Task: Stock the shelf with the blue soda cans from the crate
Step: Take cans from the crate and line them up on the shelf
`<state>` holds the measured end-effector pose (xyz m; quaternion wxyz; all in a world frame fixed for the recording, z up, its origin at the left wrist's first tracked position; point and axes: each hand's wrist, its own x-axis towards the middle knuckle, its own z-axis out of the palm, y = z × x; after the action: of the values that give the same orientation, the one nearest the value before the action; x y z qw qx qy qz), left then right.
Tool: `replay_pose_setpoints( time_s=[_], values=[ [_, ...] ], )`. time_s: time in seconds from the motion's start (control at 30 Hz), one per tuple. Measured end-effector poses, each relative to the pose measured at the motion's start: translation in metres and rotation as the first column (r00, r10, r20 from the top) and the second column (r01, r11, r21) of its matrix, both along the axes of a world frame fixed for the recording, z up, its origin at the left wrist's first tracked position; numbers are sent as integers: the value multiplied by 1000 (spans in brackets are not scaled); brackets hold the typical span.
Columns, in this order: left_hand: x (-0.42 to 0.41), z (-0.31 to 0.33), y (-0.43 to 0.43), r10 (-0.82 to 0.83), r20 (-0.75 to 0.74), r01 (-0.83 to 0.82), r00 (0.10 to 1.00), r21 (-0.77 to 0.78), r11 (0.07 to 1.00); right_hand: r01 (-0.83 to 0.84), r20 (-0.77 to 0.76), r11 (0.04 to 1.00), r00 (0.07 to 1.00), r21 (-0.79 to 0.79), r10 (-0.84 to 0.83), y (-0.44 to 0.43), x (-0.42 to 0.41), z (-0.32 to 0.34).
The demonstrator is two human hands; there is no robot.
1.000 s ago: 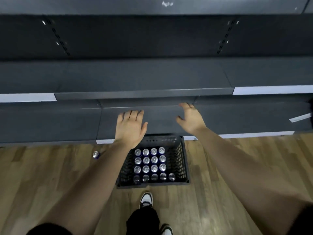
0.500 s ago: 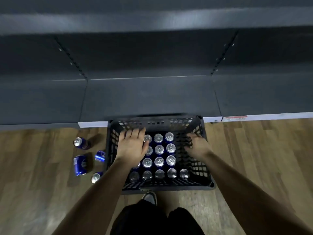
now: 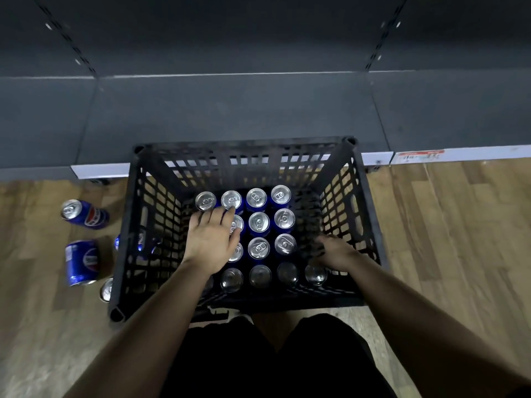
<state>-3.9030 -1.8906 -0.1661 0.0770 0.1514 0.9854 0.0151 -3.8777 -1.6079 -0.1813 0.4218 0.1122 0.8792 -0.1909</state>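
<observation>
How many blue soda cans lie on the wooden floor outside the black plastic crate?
4 blue soda cans: one farthest back, one lying nearer, one half hidden behind the crate's left wall, one by its near-left corner. More may be hidden.

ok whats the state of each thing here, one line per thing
crate: on the floor, holding upright cans
cans in crate: upright, unopened
left hand: open, spread over the cans
right hand: blurred, low inside the crate
shelf: bare
loose cans: on the floor beside the crate
</observation>
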Motion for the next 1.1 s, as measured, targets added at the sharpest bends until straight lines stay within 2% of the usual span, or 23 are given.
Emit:
replay_pose_setpoints(
  time_s=[0.27,0.57,0.77,0.87,1.0,1.1],
  values=[
    [1,-16,-8,12,-27,-12,1000,-14,1000,-70,99,997,993,-23,72,-6,5,-22],
    [-2,-17,-14,17,-45,-17,999,-11,1000,-173,154,984,974,50,164,-16,2,-34],
    [0,-19,-13,10,-68,-12,998,-22,1000,-116,204,993,973,5,112,-17,5,-31],
    [0,-20,-13,-4,-87,2,996,-23,1000,-107,180,994,978,-14,108,-16,6,-29],
    [-3,-17,-12,-21,-101,20,995,-15,1000,-122,76,993,990,-9,122,-10,3,-23],
    [-8,1,-11,-17,-102,15,995,-24,1000,-50,48,999,998,-20,51,-6,-3,-4]
  ],
)
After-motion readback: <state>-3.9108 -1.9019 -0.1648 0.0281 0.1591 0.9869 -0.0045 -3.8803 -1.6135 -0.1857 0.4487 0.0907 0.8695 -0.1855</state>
